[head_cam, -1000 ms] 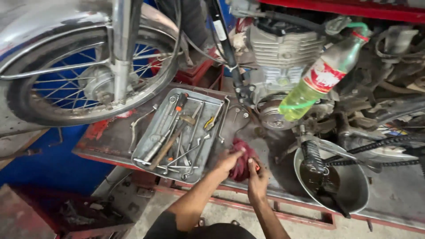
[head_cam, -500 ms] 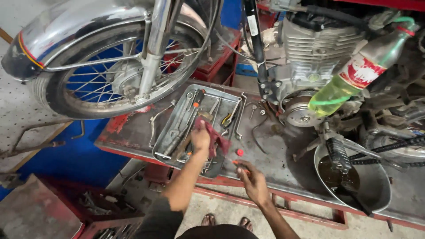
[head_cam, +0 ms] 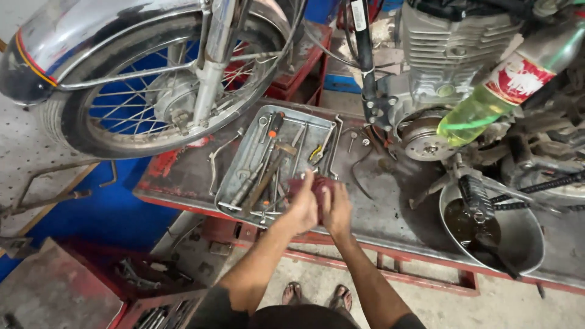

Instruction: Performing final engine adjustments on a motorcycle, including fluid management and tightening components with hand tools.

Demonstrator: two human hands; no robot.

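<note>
Clutching a dark red rag [head_cam: 318, 187], both hands' fingers [head_cam: 308, 183] hide most of it.

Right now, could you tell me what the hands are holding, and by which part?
Both hands, left hand and right hand, hold a dark red rag bunched between them, over the near edge of the metal tool tray. Which part of it they grip cannot be told.

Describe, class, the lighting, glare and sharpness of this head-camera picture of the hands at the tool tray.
Head view: soft, even light with only faint shadows; bright glare streaks the chrome fender and fork; the wide lens bows the front wheel near the edge; the left hand and right hand, together on a dark red rag beside the metal tool tray, look slightly soft.
</note>
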